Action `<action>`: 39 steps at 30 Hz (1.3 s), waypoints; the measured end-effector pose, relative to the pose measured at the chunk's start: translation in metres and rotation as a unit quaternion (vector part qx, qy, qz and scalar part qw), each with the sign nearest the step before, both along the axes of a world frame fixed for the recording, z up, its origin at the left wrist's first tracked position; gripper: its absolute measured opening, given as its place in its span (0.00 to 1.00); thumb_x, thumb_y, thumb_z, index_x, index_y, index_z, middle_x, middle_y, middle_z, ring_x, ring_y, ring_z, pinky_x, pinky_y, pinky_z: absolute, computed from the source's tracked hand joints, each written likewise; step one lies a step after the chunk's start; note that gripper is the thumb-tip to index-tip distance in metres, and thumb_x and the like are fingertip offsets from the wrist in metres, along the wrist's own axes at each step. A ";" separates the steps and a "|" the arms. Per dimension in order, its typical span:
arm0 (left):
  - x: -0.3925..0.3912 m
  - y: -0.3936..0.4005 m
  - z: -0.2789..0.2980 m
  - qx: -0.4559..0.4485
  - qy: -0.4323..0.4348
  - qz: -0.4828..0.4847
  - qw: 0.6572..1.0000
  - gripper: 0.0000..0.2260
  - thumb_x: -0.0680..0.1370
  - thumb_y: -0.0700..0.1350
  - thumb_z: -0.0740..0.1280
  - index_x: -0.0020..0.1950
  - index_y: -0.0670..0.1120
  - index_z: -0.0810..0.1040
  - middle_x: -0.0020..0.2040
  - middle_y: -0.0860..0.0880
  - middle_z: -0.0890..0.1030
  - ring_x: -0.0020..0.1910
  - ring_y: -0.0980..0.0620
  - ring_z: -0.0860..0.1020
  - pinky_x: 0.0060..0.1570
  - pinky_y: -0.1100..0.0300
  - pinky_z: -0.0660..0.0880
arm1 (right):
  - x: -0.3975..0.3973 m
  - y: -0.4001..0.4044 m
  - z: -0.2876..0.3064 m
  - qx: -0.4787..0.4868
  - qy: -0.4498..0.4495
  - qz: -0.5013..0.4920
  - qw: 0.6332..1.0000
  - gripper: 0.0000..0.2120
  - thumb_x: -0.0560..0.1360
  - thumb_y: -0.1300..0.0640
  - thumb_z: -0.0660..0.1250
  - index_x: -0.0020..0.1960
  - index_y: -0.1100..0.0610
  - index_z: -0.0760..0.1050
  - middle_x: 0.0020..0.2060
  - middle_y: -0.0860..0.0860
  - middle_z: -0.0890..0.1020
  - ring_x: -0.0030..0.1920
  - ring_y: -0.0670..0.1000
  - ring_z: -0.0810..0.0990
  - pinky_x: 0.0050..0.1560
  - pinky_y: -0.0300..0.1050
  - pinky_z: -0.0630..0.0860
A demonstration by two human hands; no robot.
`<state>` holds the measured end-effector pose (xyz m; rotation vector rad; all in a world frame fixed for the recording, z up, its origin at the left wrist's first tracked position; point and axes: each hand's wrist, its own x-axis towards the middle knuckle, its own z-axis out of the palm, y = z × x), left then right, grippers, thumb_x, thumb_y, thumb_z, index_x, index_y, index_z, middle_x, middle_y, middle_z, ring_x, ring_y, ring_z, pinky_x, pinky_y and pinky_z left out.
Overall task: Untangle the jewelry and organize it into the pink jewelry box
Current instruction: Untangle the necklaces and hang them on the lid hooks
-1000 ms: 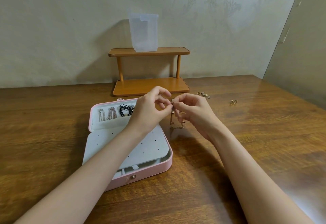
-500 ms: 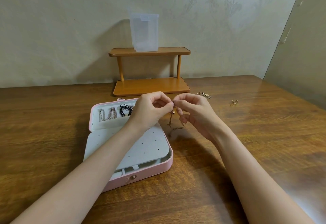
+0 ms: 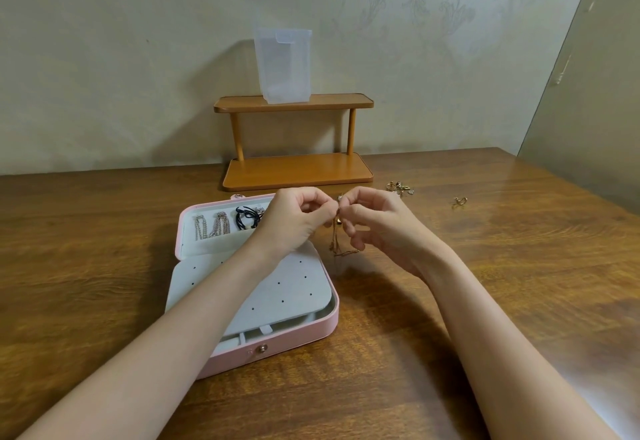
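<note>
A glossy brown wooden bench (image 3: 485,301) runs back to a pale patterned wall (image 3: 138,58). Under the left forearm lies the open pink jewelry box (image 3: 277,342), silver chains (image 3: 213,226) in its far pocket. Both hands meet above the bench: the left hand (image 3: 294,221) and right hand (image 3: 381,224) each pinch the top of a thin gold chain (image 3: 341,242), whose tangled end trails down to the wood. Beyond the right hand sit small gold pieces (image 3: 400,188); behind both hands stands a two-tier wooden shelf (image 3: 294,169) bearing a clear plastic container (image 3: 284,65)
</note>
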<state>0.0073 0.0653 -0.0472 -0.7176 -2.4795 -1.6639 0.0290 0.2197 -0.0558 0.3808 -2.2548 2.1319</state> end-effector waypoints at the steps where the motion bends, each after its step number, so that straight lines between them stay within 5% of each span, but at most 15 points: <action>1: 0.000 0.000 -0.001 -0.008 0.024 -0.004 1.000 0.04 0.77 0.43 0.66 0.43 0.47 0.79 0.34 0.54 0.77 0.33 0.62 0.74 0.33 0.71 0.70 | 0.000 0.000 0.000 -0.029 -0.017 0.013 0.999 0.06 0.78 0.64 0.62 0.42 0.60 0.73 0.31 0.53 0.73 0.31 0.46 0.71 0.28 0.37 0.70; 9: -0.003 -0.001 -0.011 -0.109 0.315 0.045 0.942 0.03 0.72 0.44 0.66 0.39 0.47 0.77 0.34 0.56 0.73 0.33 0.61 0.71 0.34 0.76 0.68 | -0.001 -0.002 0.002 -0.137 -0.046 0.011 0.989 0.09 0.77 0.66 0.58 0.40 0.58 0.72 0.31 0.52 0.70 0.30 0.46 0.70 0.28 0.36 0.65; 15: -0.007 -0.001 -0.009 -0.066 0.311 0.054 0.946 0.04 0.73 0.43 0.67 0.44 0.45 0.81 0.40 0.53 0.77 0.38 0.58 0.74 0.35 0.77 0.69 | -0.001 -0.005 -0.001 -0.089 -0.034 0.012 0.995 0.06 0.77 0.64 0.59 0.44 0.62 0.73 0.32 0.53 0.70 0.31 0.46 0.69 0.26 0.36 0.64; 26: -0.005 -0.001 -0.011 -0.152 0.359 0.081 0.917 0.04 0.71 0.44 0.69 0.41 0.44 0.80 0.38 0.50 0.77 0.38 0.55 0.72 0.34 0.71 0.63 | 0.000 -0.007 0.000 -0.026 -0.028 -0.036 0.999 0.04 0.78 0.62 0.62 0.44 0.60 0.71 0.31 0.51 0.73 0.30 0.45 0.70 0.27 0.36 0.66; 39: -0.006 -0.002 -0.012 -0.160 0.345 0.075 0.922 0.05 0.71 0.41 0.73 0.46 0.43 0.83 0.41 0.47 0.80 0.36 0.56 0.73 0.34 0.71 0.65 | 0.000 -0.006 0.000 0.008 -0.022 -0.053 0.998 0.06 0.77 0.61 0.60 0.45 0.62 0.74 0.32 0.52 0.72 0.30 0.46 0.70 0.27 0.38 0.65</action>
